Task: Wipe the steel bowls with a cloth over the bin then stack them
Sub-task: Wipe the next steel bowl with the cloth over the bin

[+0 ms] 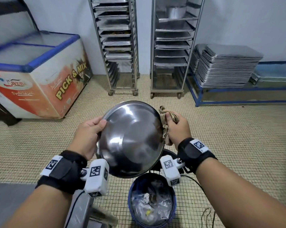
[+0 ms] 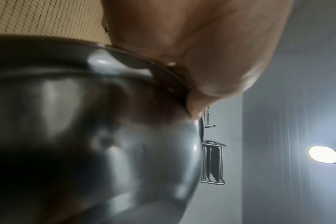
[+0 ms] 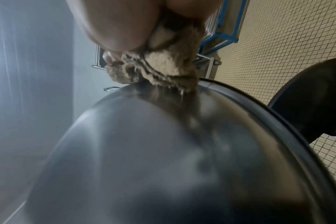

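Steel bowl [image 1: 130,139] tilted above bin [image 1: 153,201]; left hand [image 1: 88,134] pinches rim, right hand [image 1: 176,130] clutches cloth [image 1: 167,125] against opposite edge (one-point hold). Risk: wiping pressure twists bowl loose, dropping it into bin.

The chest freezer [image 1: 40,76] by the left wall has big yellow words on its side: "PICK & MIX". Its front has a round red logo and some smaller writing, but these are too blurry to read; one line may be a web address. The white blocks [image 1: 97,176] strapped to both wrists carry black-and-white square code marks, not letters or numbers.
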Tool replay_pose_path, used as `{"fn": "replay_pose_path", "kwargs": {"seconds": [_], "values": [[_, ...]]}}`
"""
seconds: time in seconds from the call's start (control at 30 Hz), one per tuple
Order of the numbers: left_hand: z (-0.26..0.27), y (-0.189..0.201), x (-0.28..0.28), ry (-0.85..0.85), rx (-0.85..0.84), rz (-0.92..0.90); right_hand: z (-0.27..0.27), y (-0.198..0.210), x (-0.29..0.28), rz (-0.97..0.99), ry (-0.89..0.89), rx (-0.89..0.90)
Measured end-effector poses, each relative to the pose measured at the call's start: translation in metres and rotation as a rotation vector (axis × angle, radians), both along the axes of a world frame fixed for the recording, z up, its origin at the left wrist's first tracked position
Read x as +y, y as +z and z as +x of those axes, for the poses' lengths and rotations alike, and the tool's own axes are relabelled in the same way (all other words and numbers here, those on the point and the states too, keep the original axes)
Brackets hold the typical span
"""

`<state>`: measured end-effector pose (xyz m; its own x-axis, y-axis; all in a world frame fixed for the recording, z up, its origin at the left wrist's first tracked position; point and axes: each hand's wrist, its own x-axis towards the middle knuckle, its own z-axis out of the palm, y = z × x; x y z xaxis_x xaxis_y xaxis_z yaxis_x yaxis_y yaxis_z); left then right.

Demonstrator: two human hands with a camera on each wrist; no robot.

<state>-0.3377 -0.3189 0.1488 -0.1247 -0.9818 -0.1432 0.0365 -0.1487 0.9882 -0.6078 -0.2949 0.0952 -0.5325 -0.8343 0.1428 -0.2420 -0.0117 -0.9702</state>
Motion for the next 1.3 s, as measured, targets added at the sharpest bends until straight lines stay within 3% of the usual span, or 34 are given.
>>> {"fn": "replay_pose_path", "kwargs": {"seconds": [0.1, 0.17, 0.3, 0.47, 0.63, 0.7, 0.93, 1.1, 1.3], "values": [[-0.001, 0.004, 0.0, -0.15, -0.166, -0.037, 0.008, 0.003, 0.0, -0.052, 0.063, 0.003], [-0.007, 0.003, -0.001, -0.145, -0.229, -0.069, 0.015, 0.005, 0.001, -0.08, 0.128, 0.073], [-0.02, 0.005, 0.0, -0.054, -0.2, -0.104, 0.022, 0.015, 0.005, -0.161, 0.2, 0.267], [-0.022, 0.011, 0.005, -0.173, -0.309, -0.282, 0.022, 0.026, 0.006, -0.206, 0.258, 0.307], [-0.017, 0.015, -0.001, -0.27, -0.4, -0.232, 0.021, 0.031, 0.006, -0.2, 0.276, 0.318], [-0.021, 0.016, -0.002, -0.231, -0.443, -0.225, 0.023, 0.032, 0.006, -0.203, 0.282, 0.333], [-0.032, 0.011, 0.006, 0.032, -0.345, -0.421, 0.024, 0.036, 0.003, -0.239, 0.247, 0.355], [-0.02, 0.005, 0.0, 0.27, -0.03, -0.219, 0.008, 0.026, 0.001, -0.103, 0.055, 0.126], [-0.016, 0.01, 0.007, 0.353, 0.205, -0.052, 0.024, -0.011, 0.012, 0.052, -0.123, -0.138]]}}
